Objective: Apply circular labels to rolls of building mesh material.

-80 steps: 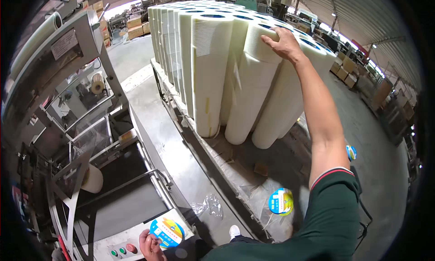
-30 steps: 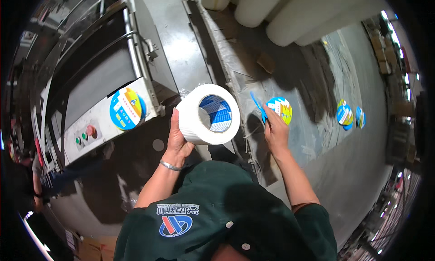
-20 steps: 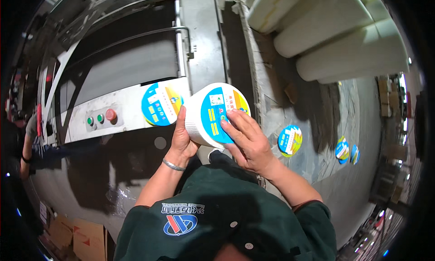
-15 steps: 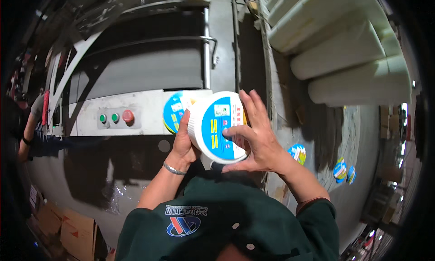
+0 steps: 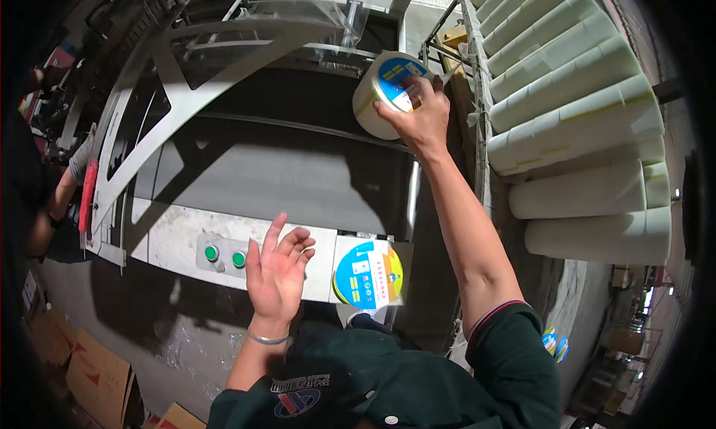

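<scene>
A white roll (image 5: 368, 116), with a round blue, white and yellow label on its end face, is at the far right of the dark belt. My right hand (image 5: 424, 117), arm stretched out, grips the roll by its labelled end, the thumb at the near rim and the fingers bent across the label. Whether the roll rests on the belt or hangs just above it, I cannot tell. Nearer to me, my left hand (image 5: 280, 276) is empty, palm up and fingers apart, over the white machine ledge (image 5: 175, 235). Round printed labels (image 5: 365, 276) lie on the ledge's right end.
Two green buttons (image 5: 212, 253) sit on the ledge beside my left hand. A slanted metal frame (image 5: 179, 86) crosses the belt at left. Large white rolls (image 5: 574, 131) line the right side. Cardboard boxes (image 5: 97, 377) stand lower left. Another person's gloved hand (image 5: 80, 157) shows far left.
My right hand has carried the white roll forward, away from my body, to the far belt. My left hand has let go of it and opened. The view has shifted.
</scene>
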